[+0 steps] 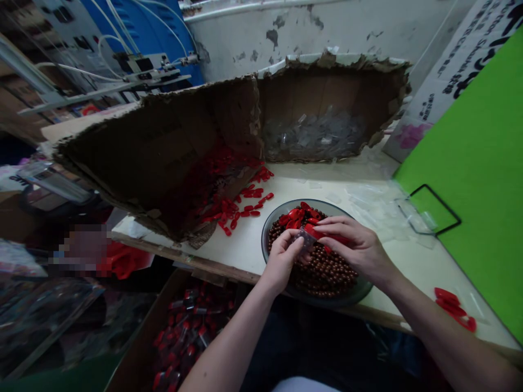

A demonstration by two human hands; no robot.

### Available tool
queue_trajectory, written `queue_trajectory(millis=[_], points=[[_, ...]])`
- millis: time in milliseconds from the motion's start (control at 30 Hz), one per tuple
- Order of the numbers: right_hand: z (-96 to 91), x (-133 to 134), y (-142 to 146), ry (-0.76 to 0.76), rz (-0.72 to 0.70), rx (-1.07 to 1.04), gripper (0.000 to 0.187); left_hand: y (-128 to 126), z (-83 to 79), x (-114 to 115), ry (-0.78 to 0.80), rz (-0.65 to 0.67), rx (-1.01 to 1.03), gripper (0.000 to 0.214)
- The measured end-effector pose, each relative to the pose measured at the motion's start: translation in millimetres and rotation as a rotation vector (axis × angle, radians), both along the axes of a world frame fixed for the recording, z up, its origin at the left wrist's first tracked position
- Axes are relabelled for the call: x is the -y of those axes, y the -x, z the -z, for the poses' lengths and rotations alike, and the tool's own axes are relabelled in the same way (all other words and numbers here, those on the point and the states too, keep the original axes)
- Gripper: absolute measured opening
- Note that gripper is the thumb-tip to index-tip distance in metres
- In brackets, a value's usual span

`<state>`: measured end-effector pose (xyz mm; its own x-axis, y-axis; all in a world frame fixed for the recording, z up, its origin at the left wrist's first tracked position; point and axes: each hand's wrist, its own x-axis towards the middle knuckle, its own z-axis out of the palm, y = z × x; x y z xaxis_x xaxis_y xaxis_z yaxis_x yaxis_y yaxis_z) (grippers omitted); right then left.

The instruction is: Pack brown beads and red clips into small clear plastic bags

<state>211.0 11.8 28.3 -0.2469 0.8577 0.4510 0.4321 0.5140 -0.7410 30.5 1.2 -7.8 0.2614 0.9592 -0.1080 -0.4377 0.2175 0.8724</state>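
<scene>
My left hand (pixel 283 253) pinches a small clear plastic case (pixel 304 239) over a metal bowl (pixel 359 294). Closed around a red plastic piece (pixel 312 231), my right hand (pixel 357 245) brings it up against the end of the clear case. Whether the two parts are joined I cannot tell, as fingers cover them. Under both hands the bowl holds many round brown beads (pixel 324 277). Several red plastic pieces (pixel 295 218) lie on top of the beads at the far side.
A torn cardboard box (pixel 163 147) spills red parts (pixel 235 209) onto the white table (pixel 245 245). Behind, another cardboard section holds clear plastic pieces (pixel 318 130). Right stands a green panel (pixel 474 179), near red pieces (pixel 451 305). Below left, a carton holds red-and-clear items (pixel 192 332).
</scene>
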Motion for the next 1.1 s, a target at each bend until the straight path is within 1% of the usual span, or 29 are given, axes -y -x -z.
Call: queue_trajectory(millis=[100,267,400,500,600,700,800,900,967,1033,1100], points=[[1.4,6,5,0.032,-0.007,-0.076,0.017,-4,1.8,1,0.025,0.015,0.033,0.028],[3.4,10,13,0.066,0.139,-0.102,0.019,-6,-1.5,4,-0.056,-0.002,-0.086,0.025],[0.8,13,13,0.025,0.112,-0.071,0.022,-2,-10.1,5,-0.114,-0.011,-0.196,0.023],[-0.7,17,10,-0.068,0.093,-0.016,0.025,-1,-17.7,6,-0.130,-0.019,-0.251,0.023],[-1.3,22,8,-0.235,0.088,0.085,0.036,-3,-24.3,9,-0.125,-0.021,-0.259,0.023],[-1.9,29,11,-0.357,0.093,0.168,0.050,-8,-27.1,14,-0.103,-0.029,-0.200,0.024],[-2.2,36,18,-0.393,0.150,0.184,0.056,-15,-26.0,19,-0.059,-0.074,-0.091,0.025],[-1.7,40,22,-0.382,0.204,0.150,0.055,-21,-24.3,22,-0.041,-0.116,-0.045,0.025],[-1.9,40,20,-0.331,0.199,0.113,0.049,-21,-24.6,21,-0.043,-0.112,-0.057,0.024],[-3.8,36,15,-0.219,0.165,0.049,0.037,-19,-26.2,19,-0.046,-0.076,-0.085,0.024],[-7.9,29,9,-0.079,0.148,-0.047,0.023,-16,-28.4,17,-0.046,0.015,-0.116,0.025]])
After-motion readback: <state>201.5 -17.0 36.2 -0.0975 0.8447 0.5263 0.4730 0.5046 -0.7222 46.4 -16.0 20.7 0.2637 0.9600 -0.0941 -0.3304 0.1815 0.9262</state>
